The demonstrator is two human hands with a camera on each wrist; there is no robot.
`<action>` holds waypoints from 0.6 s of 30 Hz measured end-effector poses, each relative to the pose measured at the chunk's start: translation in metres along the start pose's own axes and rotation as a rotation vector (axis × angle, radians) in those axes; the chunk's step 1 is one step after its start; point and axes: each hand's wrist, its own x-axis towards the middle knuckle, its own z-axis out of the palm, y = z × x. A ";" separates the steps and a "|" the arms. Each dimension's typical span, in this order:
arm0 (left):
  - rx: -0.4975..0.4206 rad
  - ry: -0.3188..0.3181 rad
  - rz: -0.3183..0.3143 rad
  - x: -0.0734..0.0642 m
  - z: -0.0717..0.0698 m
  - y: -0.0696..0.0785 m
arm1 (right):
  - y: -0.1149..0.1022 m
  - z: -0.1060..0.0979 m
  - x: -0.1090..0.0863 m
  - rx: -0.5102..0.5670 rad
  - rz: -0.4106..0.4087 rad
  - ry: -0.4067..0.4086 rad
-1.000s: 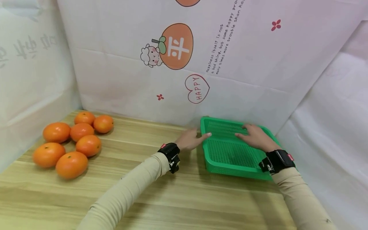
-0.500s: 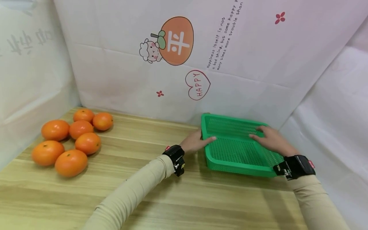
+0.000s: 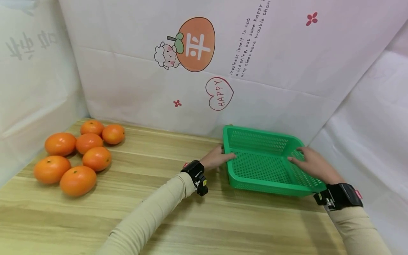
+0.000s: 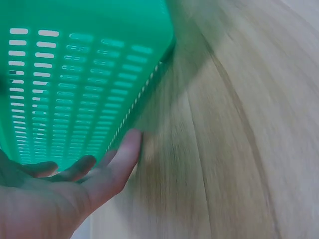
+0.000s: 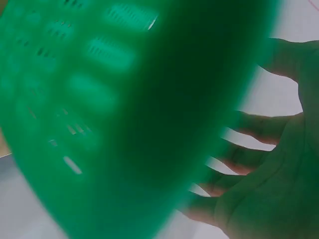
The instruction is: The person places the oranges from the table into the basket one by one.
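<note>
At four o'clock, the green perforated basket (image 3: 271, 186) is gripped by the left hand (image 3: 215, 157); whether by the right hand (image 3: 313, 165) too cannot be told; seven oranges (image 3: 89, 143), at nine o'clock, are left outside.

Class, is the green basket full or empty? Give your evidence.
Empty: in the head view, the perforated floor of the green basket shows bare, and the orange fruits lie outside it.

right hand (image 3: 313, 164) shifts from over the green basket's (image 3: 261, 169) interior to its right rim | left hand (image 3: 214, 158) moves slightly nearer the person along its left side | printed orange (image 3: 207, 35) sits higher in head view
</note>
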 end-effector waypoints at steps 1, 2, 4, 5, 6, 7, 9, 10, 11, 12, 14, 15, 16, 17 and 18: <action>-0.024 -0.008 -0.006 0.002 0.001 0.000 | 0.005 0.002 -0.001 0.008 0.013 0.006; -0.052 -0.015 -0.009 0.004 0.001 0.000 | 0.010 0.003 -0.002 0.015 0.025 0.014; -0.086 -0.025 -0.017 0.007 0.002 0.000 | 0.021 0.007 -0.004 0.046 0.043 0.033; -0.090 -0.023 -0.020 0.008 0.003 0.001 | 0.027 0.009 -0.005 0.060 0.050 0.043; -0.092 -0.023 -0.019 0.009 0.004 0.001 | 0.033 0.011 -0.007 0.072 0.059 0.051; -0.094 -0.023 -0.018 0.010 0.005 0.002 | 0.039 0.014 -0.009 0.083 0.065 0.059; -0.096 -0.018 -0.014 0.012 0.007 0.002 | 0.050 0.019 -0.013 0.102 0.083 0.063; -0.101 -0.015 -0.008 0.013 0.008 0.001 | 0.056 0.021 -0.015 0.106 0.093 0.062; -0.106 -0.013 -0.004 0.014 0.009 0.001 | 0.060 0.024 -0.017 0.103 0.113 0.053; -0.119 -0.013 -0.003 0.014 0.010 0.000 | 0.064 0.026 -0.019 0.109 0.130 0.045; -0.149 -0.001 -0.011 0.015 0.012 -0.002 | 0.071 0.030 -0.020 0.127 0.148 0.031; -0.169 0.007 -0.020 0.014 0.013 -0.003 | 0.073 0.031 -0.020 0.133 0.151 0.027; -0.190 0.014 -0.028 0.014 0.014 -0.004 | 0.075 0.032 -0.019 0.147 0.152 0.023; -0.210 0.019 -0.034 0.014 0.015 -0.005 | 0.076 0.032 -0.018 0.166 0.150 0.021; -0.225 0.023 -0.036 0.013 0.015 -0.006 | 0.078 0.031 -0.017 0.192 0.145 0.020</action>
